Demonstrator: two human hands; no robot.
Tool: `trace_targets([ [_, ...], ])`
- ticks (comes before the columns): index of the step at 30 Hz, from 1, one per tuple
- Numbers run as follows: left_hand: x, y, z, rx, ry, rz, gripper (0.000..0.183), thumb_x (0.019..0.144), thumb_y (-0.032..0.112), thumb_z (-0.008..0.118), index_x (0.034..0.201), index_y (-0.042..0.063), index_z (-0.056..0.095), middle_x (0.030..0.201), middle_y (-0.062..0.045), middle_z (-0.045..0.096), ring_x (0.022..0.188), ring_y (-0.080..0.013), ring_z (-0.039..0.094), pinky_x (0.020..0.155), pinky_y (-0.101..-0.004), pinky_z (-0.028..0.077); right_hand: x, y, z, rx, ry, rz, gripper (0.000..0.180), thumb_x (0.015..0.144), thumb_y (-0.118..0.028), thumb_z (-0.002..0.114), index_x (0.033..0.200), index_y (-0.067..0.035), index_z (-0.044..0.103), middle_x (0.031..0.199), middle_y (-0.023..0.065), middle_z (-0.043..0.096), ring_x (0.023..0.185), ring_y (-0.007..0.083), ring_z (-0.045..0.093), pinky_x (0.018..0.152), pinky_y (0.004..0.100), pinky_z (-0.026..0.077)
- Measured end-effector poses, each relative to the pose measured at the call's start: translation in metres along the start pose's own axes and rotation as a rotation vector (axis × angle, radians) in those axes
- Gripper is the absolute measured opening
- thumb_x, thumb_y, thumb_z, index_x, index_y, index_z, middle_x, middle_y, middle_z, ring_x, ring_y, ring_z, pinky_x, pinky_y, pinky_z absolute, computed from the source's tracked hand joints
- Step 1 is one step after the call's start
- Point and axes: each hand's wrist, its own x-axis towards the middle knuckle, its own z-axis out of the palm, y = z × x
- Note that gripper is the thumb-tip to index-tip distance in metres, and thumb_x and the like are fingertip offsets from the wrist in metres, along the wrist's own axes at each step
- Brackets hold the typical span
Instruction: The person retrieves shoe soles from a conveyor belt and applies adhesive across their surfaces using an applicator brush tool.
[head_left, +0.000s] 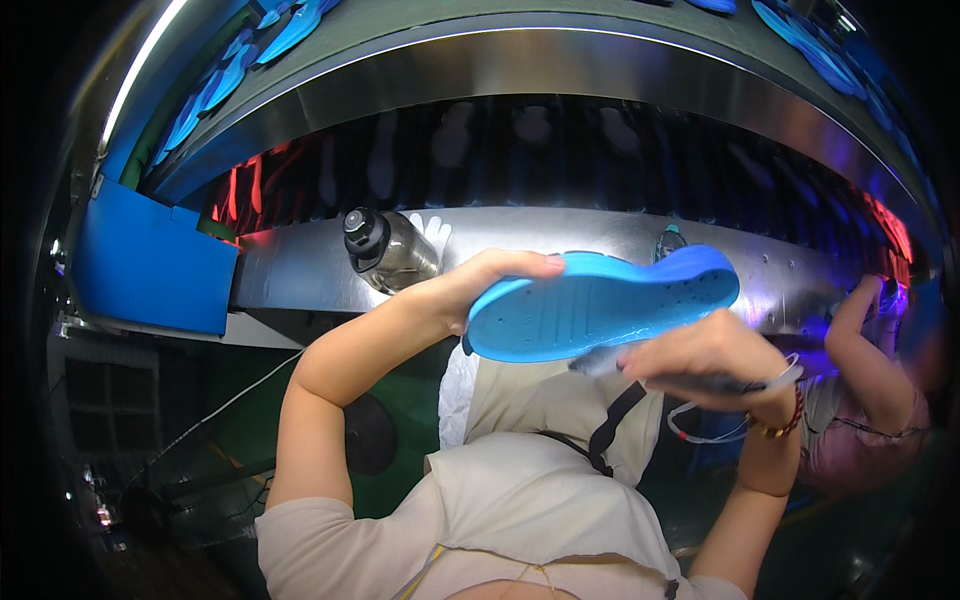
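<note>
A blue shoe sole (585, 307) lies tilted across the middle of the view, its hollow side towards me. My left hand (480, 289) grips its left, rounded end, with the thumb on the upper rim. At the sole's lower right edge, my right hand (705, 356) is blurred and holds a slim dark tool with a pale, flat brush-like tip (600, 360) against or close beside the rim. The tool's exact kind cannot be told. A white cord and a beaded bracelet are at my right wrist.
On the metal ledge (300, 262) stand a dark drink bottle (390, 251), a white glove (433, 231) and a small clear container (669, 242). Beyond, a green conveyor belt (420, 11) carries blue soles (225, 75). A blue metal box (154, 262) is left; a co-worker's arm (862, 337) is right.
</note>
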Motion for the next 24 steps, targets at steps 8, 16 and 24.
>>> trace_targets([
  [8,-0.013,-0.008,-0.013,0.055,0.074,0.003,0.068,0.075,0.043,0.061,0.121,-0.004,0.045,0.111,-0.024,0.051,0.098,-0.0261,0.053,0.08,-0.0347,0.045,-0.012,0.012,-0.016,0.042,-0.056,0.031,0.021,0.069,0.001,0.065,0.09,-0.002,0.063,0.092,0.0129,0.065,0.088,0.0255,0.063,0.075,0.0321,0.05],
  [16,-0.011,-0.008,-0.015,0.054,-0.014,0.077,0.067,0.075,0.043,0.057,0.122,-0.003,0.043,0.111,-0.023,0.052,0.095,-0.0301,0.056,0.081,-0.0397,0.046,-0.025,0.003,-0.037,0.312,0.063,0.467,0.024,0.072,-0.002,0.067,0.095,0.001,0.063,0.09,0.0132,0.066,0.076,0.0189,0.065,0.068,0.0281,0.051],
  [24,0.019,-0.035,-0.015,-0.536,-0.297,0.198,0.062,0.081,0.039,0.052,0.129,0.004,0.035,0.122,-0.023,0.044,0.1,-0.0409,0.052,0.078,-0.0572,0.045,-0.012,0.056,-0.011,0.494,0.658,0.298,0.017,0.078,-0.003,0.06,0.094,0.002,0.065,0.077,0.0084,0.066,0.048,0.0073,0.052,0.046,0.0186,0.043],
])
